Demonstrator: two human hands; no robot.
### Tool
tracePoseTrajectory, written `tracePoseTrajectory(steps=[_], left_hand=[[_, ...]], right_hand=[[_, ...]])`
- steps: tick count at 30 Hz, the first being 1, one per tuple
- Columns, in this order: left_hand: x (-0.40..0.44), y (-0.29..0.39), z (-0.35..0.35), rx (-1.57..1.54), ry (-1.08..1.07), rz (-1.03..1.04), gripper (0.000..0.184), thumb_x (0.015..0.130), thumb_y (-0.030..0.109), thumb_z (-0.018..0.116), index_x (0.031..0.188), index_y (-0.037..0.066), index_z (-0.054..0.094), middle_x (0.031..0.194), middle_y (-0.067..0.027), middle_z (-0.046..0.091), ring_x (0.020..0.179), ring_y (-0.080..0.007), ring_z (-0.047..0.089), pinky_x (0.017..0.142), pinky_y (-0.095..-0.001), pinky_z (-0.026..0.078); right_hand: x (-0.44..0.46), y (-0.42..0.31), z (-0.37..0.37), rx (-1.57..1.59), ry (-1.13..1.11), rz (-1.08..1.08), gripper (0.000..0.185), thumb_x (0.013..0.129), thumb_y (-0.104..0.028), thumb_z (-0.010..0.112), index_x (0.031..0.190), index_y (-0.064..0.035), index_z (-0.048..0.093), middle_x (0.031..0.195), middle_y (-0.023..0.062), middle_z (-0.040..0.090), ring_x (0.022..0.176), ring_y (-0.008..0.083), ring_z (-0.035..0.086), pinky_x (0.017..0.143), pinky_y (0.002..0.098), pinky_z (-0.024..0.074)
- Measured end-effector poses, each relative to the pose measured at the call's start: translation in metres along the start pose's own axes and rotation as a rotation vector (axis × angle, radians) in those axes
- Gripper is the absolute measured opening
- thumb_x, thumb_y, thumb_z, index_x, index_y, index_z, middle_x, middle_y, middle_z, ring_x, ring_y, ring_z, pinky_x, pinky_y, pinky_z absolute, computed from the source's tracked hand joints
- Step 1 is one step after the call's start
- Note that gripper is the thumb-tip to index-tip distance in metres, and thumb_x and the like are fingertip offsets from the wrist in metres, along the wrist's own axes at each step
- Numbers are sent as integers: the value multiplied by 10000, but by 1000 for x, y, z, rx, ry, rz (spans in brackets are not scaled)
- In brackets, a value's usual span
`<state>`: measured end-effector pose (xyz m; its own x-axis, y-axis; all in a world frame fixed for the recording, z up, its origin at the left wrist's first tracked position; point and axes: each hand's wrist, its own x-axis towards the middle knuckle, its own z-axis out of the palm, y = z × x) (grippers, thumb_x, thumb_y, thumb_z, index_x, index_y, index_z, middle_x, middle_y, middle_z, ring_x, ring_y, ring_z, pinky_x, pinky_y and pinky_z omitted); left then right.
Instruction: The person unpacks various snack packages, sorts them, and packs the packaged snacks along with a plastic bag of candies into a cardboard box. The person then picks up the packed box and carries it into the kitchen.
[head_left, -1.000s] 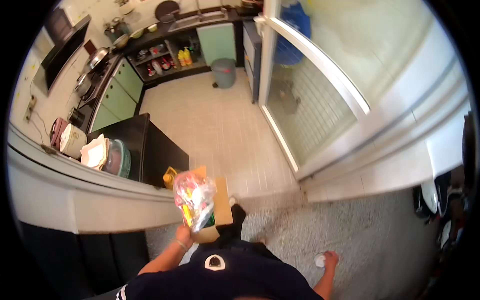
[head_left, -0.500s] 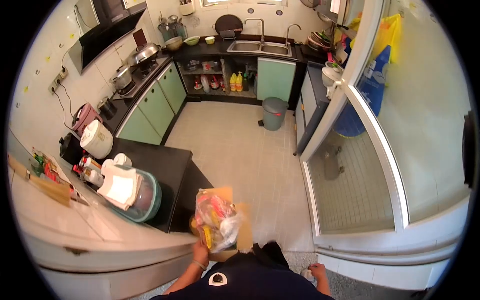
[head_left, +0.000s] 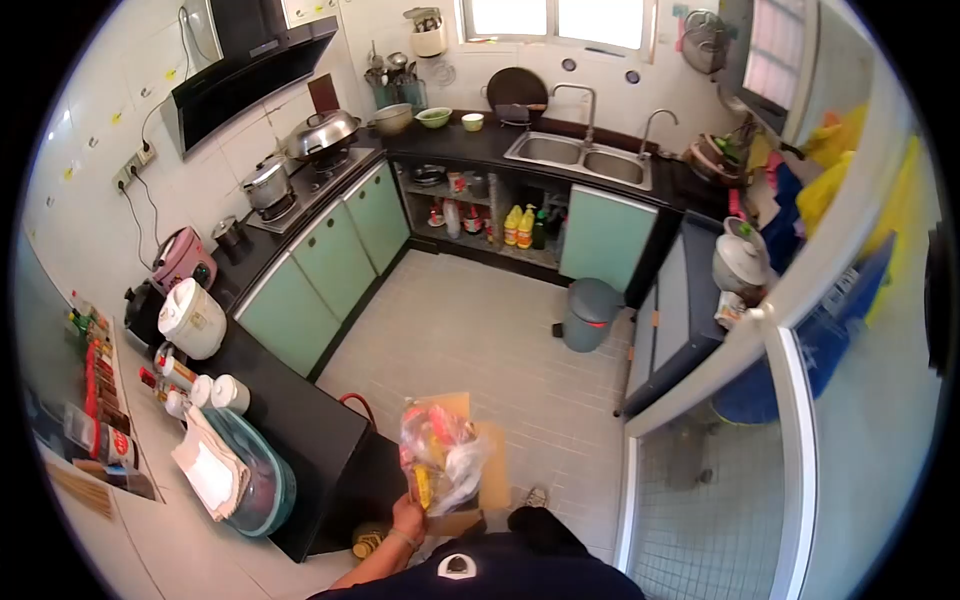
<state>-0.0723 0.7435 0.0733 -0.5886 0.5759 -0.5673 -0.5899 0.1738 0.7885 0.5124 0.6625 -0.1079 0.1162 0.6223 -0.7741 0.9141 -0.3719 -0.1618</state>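
In the head view my left hand (head_left: 408, 519) is closed on the near left edge of an open cardboard box (head_left: 494, 468), held in front of my body. Its flaps stand out at the far and right sides. Inside lies a clear plastic bag (head_left: 462, 468) with red and yellow packets, too small to read. My fingers are partly hidden against the box. Out of the picture now is my right hand. To the left of the box is the dark counter end (head_left: 318, 440).
A teal basin (head_left: 283, 495) with folded cloths or paper on it stands on the left counter. A grey bin (head_left: 592, 315) is on the floor near the sink cabinet. The glass door frame (head_left: 800, 430) rises on the right. Jars with yellow lids (head_left: 368, 541) sit low beside the counter.
I have moved forward into the kitchen, and the view has turned left and up. The box stays in my left hand. My right hand has left the view.
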Motion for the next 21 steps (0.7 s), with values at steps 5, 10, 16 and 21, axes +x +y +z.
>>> tracePoseTrajectory(steps=[5, 10, 16, 21], left_hand=[[77, 24, 51, -141, 113, -55, 232, 859, 32, 406, 1005, -28, 577, 941, -119, 624, 838, -238, 611, 769, -365, 488], [133, 51, 87, -126, 210, -81, 214, 891, 113, 428, 958, -33, 570, 930, -130, 604, 821, -242, 596, 716, -387, 480], [250, 97, 122, -2, 355, -46, 281, 784, 56, 401, 997, -36, 559, 941, -159, 586, 805, -264, 569, 640, -401, 457], [323, 153, 157, -121, 201, -111, 254, 845, 140, 427, 1032, 26, 556, 967, -85, 593, 863, -238, 574, 731, -383, 474]], right_hand=[[144, -77, -140, 9, 222, -228, 236, 691, -331, 609, 783, -131, 695, 743, 130, 650, 718, 251, 634, 689, 339, 488], [187, -250, -294, 318, 475, -229, 170, 633, -171, 671, 753, -51, 682, 684, 137, 641, 641, 237, 618, 621, 338, 484], [230, -345, -332, 388, 449, -251, 206, 651, -160, 684, 798, -17, 675, 734, 148, 650, 678, 261, 619, 639, 354, 485], [239, -364, -291, 132, 160, -20, 212, 671, -246, 672, 778, -64, 686, 728, 136, 647, 666, 240, 627, 606, 340, 485]])
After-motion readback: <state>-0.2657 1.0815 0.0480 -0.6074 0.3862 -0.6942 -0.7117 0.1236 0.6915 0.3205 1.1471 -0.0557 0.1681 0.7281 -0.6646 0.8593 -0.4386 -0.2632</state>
